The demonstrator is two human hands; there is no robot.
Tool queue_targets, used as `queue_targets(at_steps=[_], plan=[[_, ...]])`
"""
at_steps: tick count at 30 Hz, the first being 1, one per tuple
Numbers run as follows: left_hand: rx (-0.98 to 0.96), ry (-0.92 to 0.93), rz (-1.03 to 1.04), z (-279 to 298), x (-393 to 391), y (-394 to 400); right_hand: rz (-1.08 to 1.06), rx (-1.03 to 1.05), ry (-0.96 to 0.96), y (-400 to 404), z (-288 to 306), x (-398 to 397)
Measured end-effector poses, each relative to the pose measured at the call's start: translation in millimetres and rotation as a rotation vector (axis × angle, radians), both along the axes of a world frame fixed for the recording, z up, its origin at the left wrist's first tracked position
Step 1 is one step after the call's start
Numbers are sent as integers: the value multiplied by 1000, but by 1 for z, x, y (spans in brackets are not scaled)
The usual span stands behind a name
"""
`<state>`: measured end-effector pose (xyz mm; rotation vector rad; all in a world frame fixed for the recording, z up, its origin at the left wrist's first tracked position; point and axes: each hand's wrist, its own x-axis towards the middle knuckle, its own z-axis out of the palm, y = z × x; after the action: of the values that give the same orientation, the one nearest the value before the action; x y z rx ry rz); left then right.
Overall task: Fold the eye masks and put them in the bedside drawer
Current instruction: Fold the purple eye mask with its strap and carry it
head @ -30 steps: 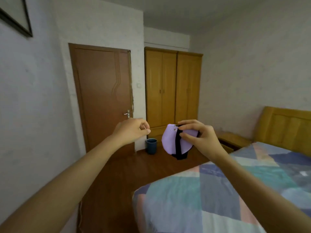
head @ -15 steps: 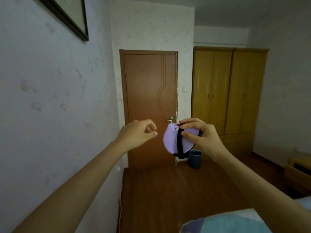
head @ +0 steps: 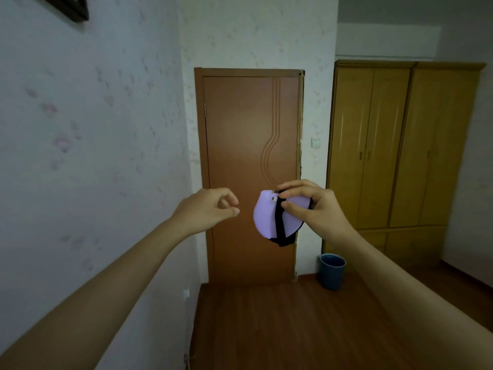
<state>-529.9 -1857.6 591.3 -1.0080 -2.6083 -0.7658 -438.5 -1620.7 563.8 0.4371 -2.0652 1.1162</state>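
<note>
A lilac eye mask (head: 265,217) with a black strap is folded in half and held up in front of me at chest height. My right hand (head: 314,206) pinches its top edge and the strap between thumb and fingers. A short way to the left, my left hand (head: 208,209) hovers apart from the mask, its fingers loosely curled and holding nothing. No bedside drawer and no other mask are in view.
A closed brown door (head: 240,145) stands straight ahead, with a yellow wooden wardrobe (head: 400,145) to its right. A blue bin (head: 331,271) sits on the wooden floor (head: 280,329) between them. A papered wall (head: 93,156) runs close along my left.
My view has swung left, so the bed and bedside table have gone out of sight. Both hands keep the same pose, the right one still pinching the folded mask.
</note>
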Motion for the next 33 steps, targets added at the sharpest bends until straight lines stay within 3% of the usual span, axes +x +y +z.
queue_targets(at_steps=[16,25,33], plan=[[-51,44,-218,-8,-335,181,-263,-42,-5,158,-7,-276],[54,-94,-534,-26,-461,368,-444,-47,-32,294,-11,-358],[19,-83,-594,-35,-545,537,-530,-58,-38,451,-20,-430]])
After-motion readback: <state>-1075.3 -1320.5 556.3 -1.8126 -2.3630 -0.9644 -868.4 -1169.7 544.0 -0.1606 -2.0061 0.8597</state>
